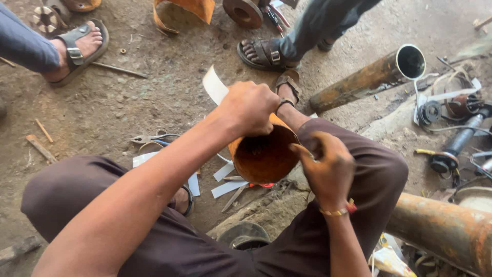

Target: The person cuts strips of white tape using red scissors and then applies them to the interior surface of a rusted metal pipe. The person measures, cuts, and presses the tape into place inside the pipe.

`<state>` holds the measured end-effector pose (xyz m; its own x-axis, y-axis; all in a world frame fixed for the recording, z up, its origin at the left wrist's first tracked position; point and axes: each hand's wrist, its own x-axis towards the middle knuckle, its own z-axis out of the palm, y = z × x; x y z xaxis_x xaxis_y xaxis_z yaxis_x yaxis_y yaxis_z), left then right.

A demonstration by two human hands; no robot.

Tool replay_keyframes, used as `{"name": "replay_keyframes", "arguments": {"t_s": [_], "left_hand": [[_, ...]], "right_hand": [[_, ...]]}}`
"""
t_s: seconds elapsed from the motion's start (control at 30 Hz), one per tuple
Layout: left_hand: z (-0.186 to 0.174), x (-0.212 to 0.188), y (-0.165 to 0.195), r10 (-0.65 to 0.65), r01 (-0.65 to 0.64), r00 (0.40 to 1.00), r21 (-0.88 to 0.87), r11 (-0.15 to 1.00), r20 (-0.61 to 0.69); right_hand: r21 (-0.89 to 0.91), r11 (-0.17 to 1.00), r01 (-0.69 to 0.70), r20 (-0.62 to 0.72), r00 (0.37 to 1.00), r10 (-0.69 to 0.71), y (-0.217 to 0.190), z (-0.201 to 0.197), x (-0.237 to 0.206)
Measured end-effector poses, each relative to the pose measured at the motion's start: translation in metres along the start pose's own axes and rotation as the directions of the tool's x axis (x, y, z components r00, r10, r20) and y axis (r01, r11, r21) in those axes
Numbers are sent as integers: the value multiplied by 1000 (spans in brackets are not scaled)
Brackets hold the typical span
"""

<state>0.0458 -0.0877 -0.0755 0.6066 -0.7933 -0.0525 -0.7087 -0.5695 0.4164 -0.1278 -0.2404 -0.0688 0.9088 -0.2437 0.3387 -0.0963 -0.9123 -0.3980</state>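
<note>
**Inspector:** On the dirt floor (128, 102) between the seated person's knees, a rusty orange cylinder (264, 154) is held with its open mouth turned up toward the camera. State of the hands?

**Assistant:** The left hand (248, 109) is closed over the far rim of the cylinder, knuckles up, gripping it firmly. The right hand (328, 169) sits at the near right edge, fingers curled; whether it pinches the rim or a small tool I cannot tell.

**Inspector:** Judgement on method?

**Assistant:** The left grip should keep the rim from turning, and the knees could brace the body of the piece. The sheet edge looks thin and probably sharp, so fingers are best kept on the outer wall, not across the lip.

**Inspector:** Materials?

**Assistant:** The cylinder is thin rolled metal, dull rust-orange outside, darker and rough inside. A pale, flat, curling strip (214, 84) rises just behind the left hand. Similar white offcuts (225, 180) lie on the floor beneath, near a pair of snips (148, 138).

**Inspector:** Surroundings?

**Assistant:** A heavier rusted pipe (369, 77) with a dark round bore lies to the right, well apart. Another corroded pipe (446, 231) lies by the right knee. Two other people's sandalled feet (77, 46) stand farther off.
</note>
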Motion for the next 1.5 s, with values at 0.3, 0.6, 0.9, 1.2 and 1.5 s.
{"name": "replay_keyframes", "arguments": {"t_s": [0.3,0.6,0.9,1.2,1.5], "left_hand": [[-24,3,12,-4,10,995,67,998,-95],[-29,-13,24,-410,294,906,-533,793,-110],[19,9,-8,-162,19,880,-309,951,-445],[36,33,-43,122,-284,917,-409,867,-379],[33,31,-49,-123,-96,926,-539,837,-357]], "right_hand": [[-292,948,124,103,990,-98,41,66,17],[-76,922,379,134,920,-367,55,65,92],[48,912,406,181,895,-408,44,87,118],[166,941,294,133,939,-316,55,90,131],[284,959,14,63,997,-33,27,29,88]]}}
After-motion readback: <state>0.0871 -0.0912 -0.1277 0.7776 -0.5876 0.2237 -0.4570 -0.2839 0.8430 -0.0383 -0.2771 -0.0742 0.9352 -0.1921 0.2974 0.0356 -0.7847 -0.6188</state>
